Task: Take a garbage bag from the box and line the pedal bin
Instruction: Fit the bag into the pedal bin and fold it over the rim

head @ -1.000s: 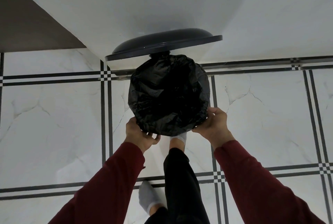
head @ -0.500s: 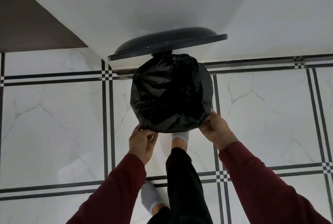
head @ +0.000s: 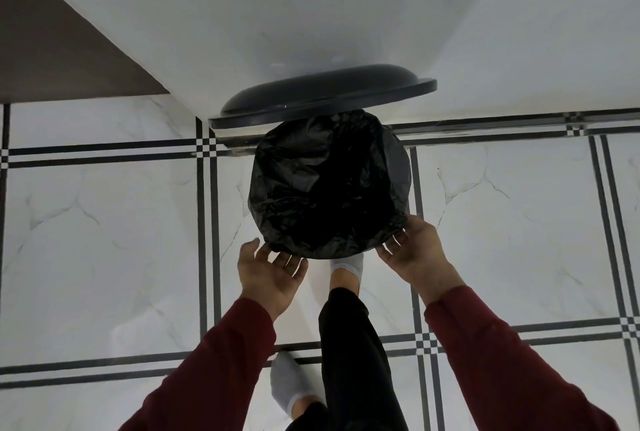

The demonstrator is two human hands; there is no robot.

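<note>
The white wall (head: 311, 8) fills the top of the view, with a brown panel (head: 52, 56) cut off at the upper left corner. Below it lies the floor (head: 104, 222) of pale marbled tiles crossed by dark double lines.

The bin (head: 403, 167) stands against the wall's foot; only a grey sliver of its side shows on the right, the rest being hidden under the bag (head: 325, 188). Its lid (head: 322, 94) stands raised, tilted back against the wall. The bag, black and crinkled, is spread over the bin's mouth and hangs over the near rim; its inside is too dark to make out.

Two red sleeves (head: 214, 368) reach in from the bottom edge. A black trouser leg (head: 349, 344) runs between them, ending in a grey-socked foot (head: 348, 266) at the bin's base; the pedal is hidden. A second socked foot (head: 287, 389) stands on the floor nearer the bottom edge.

The left hand (head: 270, 271) is spread wide, fingertips touching the bag's lower left edge without gripping. The right hand (head: 412, 250) is likewise spread, fingers against the bag's lower right edge; whether any fold is pinched under them I cannot tell.
</note>
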